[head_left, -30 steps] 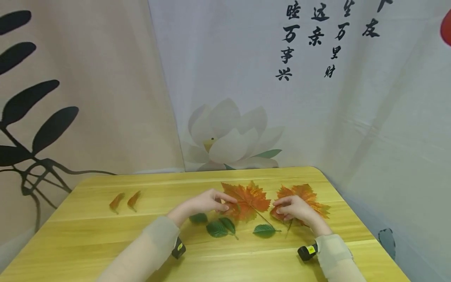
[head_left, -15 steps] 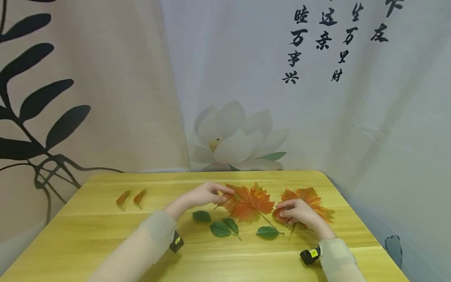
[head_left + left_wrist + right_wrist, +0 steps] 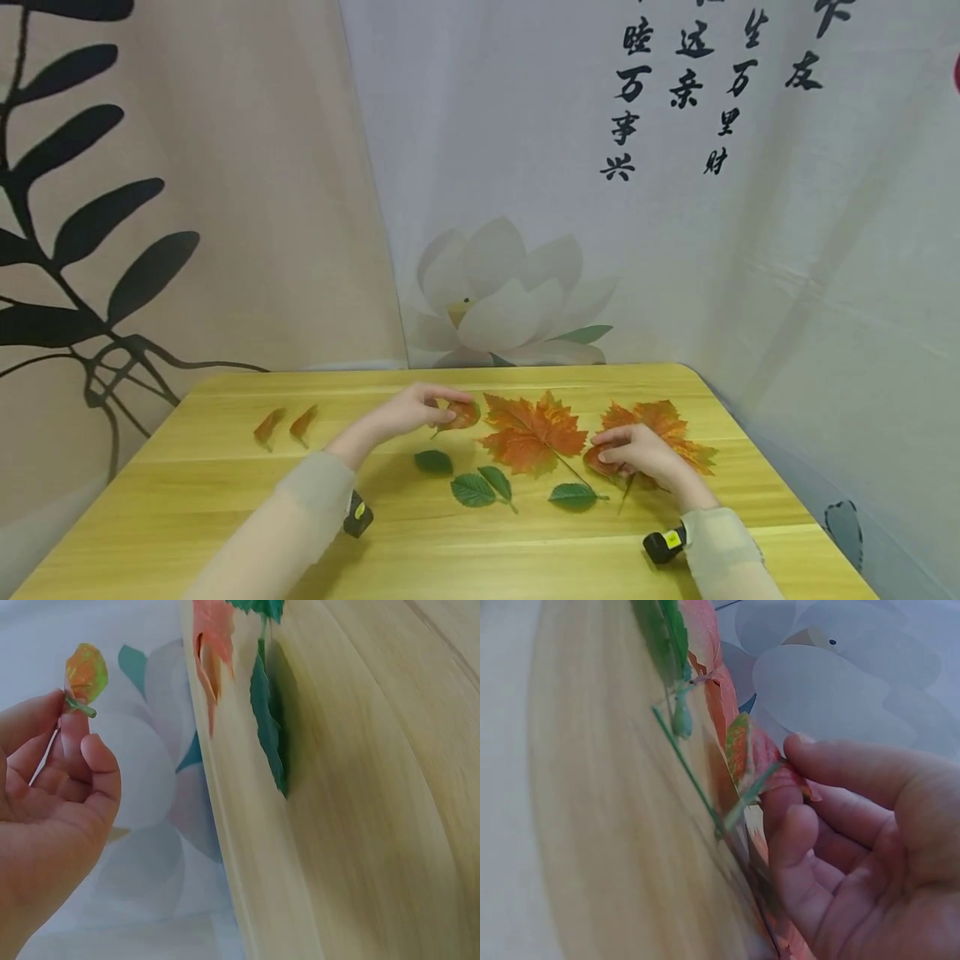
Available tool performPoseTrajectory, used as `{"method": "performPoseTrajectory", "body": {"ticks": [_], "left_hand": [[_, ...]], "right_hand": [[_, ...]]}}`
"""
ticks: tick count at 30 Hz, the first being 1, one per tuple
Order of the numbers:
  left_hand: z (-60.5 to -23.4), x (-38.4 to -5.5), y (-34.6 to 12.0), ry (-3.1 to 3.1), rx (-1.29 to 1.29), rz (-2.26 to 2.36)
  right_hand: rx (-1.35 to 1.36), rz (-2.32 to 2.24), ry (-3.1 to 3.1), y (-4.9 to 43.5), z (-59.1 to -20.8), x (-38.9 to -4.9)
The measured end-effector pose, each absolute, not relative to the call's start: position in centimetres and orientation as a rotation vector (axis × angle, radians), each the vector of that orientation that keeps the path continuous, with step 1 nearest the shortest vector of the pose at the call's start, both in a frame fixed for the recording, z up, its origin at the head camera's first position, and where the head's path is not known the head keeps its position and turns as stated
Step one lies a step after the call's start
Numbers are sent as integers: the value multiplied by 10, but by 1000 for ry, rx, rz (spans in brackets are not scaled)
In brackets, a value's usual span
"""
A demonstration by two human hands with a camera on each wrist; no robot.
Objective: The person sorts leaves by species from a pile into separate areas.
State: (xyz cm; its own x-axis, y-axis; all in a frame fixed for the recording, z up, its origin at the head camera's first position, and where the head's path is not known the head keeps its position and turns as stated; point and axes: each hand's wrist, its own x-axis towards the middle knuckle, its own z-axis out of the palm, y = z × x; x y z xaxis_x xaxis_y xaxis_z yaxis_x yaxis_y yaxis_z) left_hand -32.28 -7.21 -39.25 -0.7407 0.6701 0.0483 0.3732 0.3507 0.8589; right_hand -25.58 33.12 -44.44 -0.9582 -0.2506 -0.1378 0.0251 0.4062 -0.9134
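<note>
My left hand [image 3: 412, 412] pinches a small orange-red leaf [image 3: 461, 415] between thumb and fingers, raised over the table left of a large orange maple leaf [image 3: 534, 433]. In the left wrist view that leaf [image 3: 87, 673] shows a short green stem at the fingertips. With thumb and fingers, my right hand [image 3: 642, 454] holds another small reddish leaf [image 3: 600, 458], close beside a second large maple leaf [image 3: 660, 421] that the hand partly covers. The right wrist view shows this held leaf [image 3: 751, 754] with a green stem crossing the fingertips.
Green leaves lie nearer me: a single leaf [image 3: 433, 462], a pair [image 3: 474, 490] on one stem, and another leaf [image 3: 573, 497]. Two narrow brownish-orange leaves [image 3: 303, 423] rest at the left of the wooden table [image 3: 187, 500]. A printed curtain [image 3: 510, 167] hangs behind the far edge.
My left hand has moved left with its small leaf, from over the large middle maple leaf to beside it. The right hand stays nearly in place. The view has shifted slightly.
</note>
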Motion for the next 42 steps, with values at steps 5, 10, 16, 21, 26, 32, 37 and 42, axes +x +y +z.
{"method": "performPoseTrajectory", "body": {"ticks": [5,10,16,21,26,32,37,42], "left_hand": [[-399,-327,-85,2319,879,1363],[-401,-328,-97,2332,806,1379],[-403,-329,-111,2340,681,1436],[-406,-330,-124,2341,616,1499],[-402,-329,-142,2377,616,1512],[-401,-330,-166,2460,544,1503],[-400,-330,-180,2536,502,1534],[-403,-332,-193,2594,443,1539]], "right_hand": [[-204,-1585,2394,331,-447,-256],[-213,-1580,2400,331,-449,-255],[-227,-1570,2420,329,-445,-255],[-248,-1577,2426,330,-442,-254],[-267,-1577,2416,331,-443,-256],[-271,-1561,2430,330,-442,-256],[-264,-1557,2437,331,-443,-256],[-249,-1556,2430,332,-444,-257]]}}
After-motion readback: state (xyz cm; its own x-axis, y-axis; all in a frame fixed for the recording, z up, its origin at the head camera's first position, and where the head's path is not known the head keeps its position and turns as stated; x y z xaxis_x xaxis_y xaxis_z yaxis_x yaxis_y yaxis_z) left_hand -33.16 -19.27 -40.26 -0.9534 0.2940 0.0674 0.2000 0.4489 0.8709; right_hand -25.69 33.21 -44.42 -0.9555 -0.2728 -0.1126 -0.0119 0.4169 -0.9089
